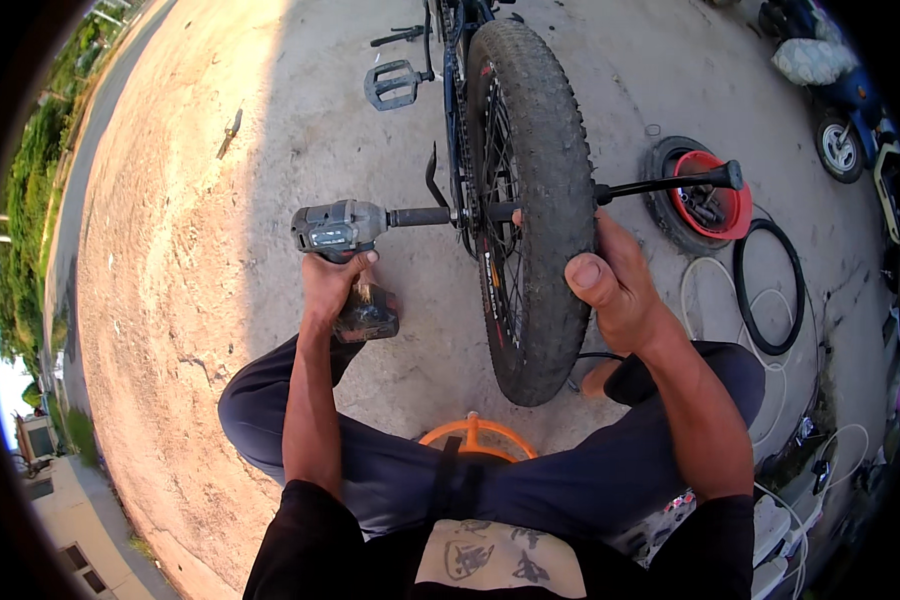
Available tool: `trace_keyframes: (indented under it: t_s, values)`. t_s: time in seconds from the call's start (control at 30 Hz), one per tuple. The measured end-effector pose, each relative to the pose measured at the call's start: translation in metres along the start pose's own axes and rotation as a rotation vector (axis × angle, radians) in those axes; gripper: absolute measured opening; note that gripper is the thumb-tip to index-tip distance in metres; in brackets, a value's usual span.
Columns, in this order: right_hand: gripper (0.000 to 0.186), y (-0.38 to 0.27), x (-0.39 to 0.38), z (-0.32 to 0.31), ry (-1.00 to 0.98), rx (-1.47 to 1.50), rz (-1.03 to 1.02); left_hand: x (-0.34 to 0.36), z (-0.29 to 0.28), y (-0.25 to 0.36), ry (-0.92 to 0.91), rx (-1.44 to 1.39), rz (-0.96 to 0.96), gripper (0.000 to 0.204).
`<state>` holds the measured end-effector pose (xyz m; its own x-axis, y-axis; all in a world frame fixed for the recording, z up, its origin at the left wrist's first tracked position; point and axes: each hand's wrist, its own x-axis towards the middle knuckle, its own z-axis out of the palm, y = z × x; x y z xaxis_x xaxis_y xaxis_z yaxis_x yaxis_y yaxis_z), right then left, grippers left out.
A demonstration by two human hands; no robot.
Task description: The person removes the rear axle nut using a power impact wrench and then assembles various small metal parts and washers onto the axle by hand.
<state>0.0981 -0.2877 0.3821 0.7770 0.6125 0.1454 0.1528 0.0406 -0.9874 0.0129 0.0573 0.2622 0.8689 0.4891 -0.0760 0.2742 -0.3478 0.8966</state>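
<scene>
A bicycle wheel with a fat knobbly tyre [555, 150] stands upright in front of me, attached to a dark bike frame. My left hand [328, 288] is wrapped round the handle of a grey cordless impact wrench [340, 226]. Its long dark socket [420, 217] reaches the hub on the wheel's left side. On the right, my right hand [620, 290] grips the wheel, thumb against the tyre. Most of its fingers are hidden behind the rubber; what looks like a fingertip shows between the spokes. Just above that hand, a black kickstand [670, 184] sticks out rightward.
A pedal [392, 86] and crank lie beyond the wrench. At right, a red bowl [740, 200] of metal parts rests on a tyre [660, 165], near a black ring [794, 265] and pale hoses. An orange stool [475, 430] is beneath me. A scooter [842, 145] stands far right.
</scene>
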Motion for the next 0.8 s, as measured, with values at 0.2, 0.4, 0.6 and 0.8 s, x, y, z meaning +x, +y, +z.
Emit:
trace_keyframes:
  t_s: [0.2,0.4,0.6,0.8]
  values:
    - [0.074,-0.009,0.001,-0.007,0.025,0.002,0.008,0.003,0.0,-0.018,0.031,-0.159,-0.244,0.025]
    - [0.084,-0.009,0.013,-0.002,0.065,-0.134,0.01,-0.032,0.06,-0.108,-0.016,-0.377,-0.638,0.027]
    - [0.091,-0.014,0.013,-0.001,0.066,-0.096,0.031,-0.052,0.112,-0.171,-0.148,-0.475,-0.844,0.03]
    - [0.093,-0.009,0.016,-0.005,-0.002,-0.126,-0.004,-0.08,0.104,-0.182,-0.15,-0.247,-0.884,0.036]
